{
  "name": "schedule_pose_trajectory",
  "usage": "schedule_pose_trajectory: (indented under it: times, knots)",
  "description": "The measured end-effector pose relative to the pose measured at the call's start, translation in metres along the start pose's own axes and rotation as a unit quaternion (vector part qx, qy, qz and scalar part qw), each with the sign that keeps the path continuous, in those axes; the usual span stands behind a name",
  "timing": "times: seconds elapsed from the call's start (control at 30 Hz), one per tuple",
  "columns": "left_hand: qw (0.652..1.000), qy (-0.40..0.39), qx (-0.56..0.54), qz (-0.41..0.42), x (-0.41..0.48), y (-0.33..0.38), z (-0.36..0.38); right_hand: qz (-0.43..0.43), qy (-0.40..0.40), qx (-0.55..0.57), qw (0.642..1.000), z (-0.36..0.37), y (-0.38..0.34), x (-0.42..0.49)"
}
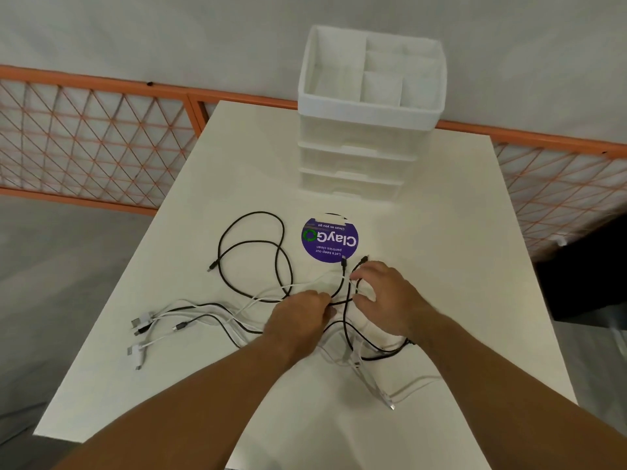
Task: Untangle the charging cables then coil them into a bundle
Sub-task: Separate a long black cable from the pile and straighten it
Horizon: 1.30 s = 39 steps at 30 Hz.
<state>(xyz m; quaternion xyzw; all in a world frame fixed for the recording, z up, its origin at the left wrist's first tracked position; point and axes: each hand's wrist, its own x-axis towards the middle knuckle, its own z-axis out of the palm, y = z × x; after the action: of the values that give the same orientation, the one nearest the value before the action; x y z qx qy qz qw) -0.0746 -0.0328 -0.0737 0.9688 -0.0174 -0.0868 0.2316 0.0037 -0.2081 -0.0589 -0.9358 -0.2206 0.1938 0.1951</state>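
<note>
A tangle of black and white charging cables lies across the middle of the white table (pixel 458 232). A black cable (pixel 254 244) loops at the far left of the tangle. White cables (pixel 152 320) with several plugs trail toward the left edge, and another white cable (pixel 380 388) runs toward me. My left hand (pixel 298 317) pinches a black cable at the knot in the centre. My right hand (pixel 383 293), fingers curled, holds cable strands just right of it, beside two black plug ends (pixel 344 262).
A white drawer organiser (pixel 366 117) with an open compartmented top stands at the table's far side. A round purple sticker (pixel 329 240) lies flat between it and the cables. An orange mesh fence (pixel 95 144) runs behind the table.
</note>
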Motion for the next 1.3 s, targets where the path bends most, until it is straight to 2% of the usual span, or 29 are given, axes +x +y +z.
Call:
schedule_pose_trajectory:
  times: [0.2,0.5,0.73,0.9,1.13,1.3]
  knots:
    - [0.998,-0.036,-0.046,-0.001,-0.003,0.0,-0.005,0.054,-0.028,-0.024,0.998,-0.009,0.006,0.005]
    - [0.999,0.039,-0.025,-0.021,0.005,-0.01,-0.017,0.038,0.011,-0.011,0.999,-0.02,-0.004,0.022]
    - [0.997,0.012,-0.031,-0.072,0.014,-0.018,-0.018,0.033,0.001,-0.026,0.999,-0.023,-0.016,0.045]
    - [0.998,0.0,-0.006,-0.068,0.022,-0.025,-0.018,0.037,-0.03,-0.048,0.998,-0.022,-0.017,0.053]
    - [0.993,0.078,-0.021,-0.085,0.049,-0.03,-0.027,0.032,-0.102,-0.106,0.989,-0.022,-0.013,0.069]
    - [0.998,0.011,0.01,-0.067,0.066,-0.038,-0.029,0.029,-0.171,-0.166,0.971,-0.023,-0.019,0.089]
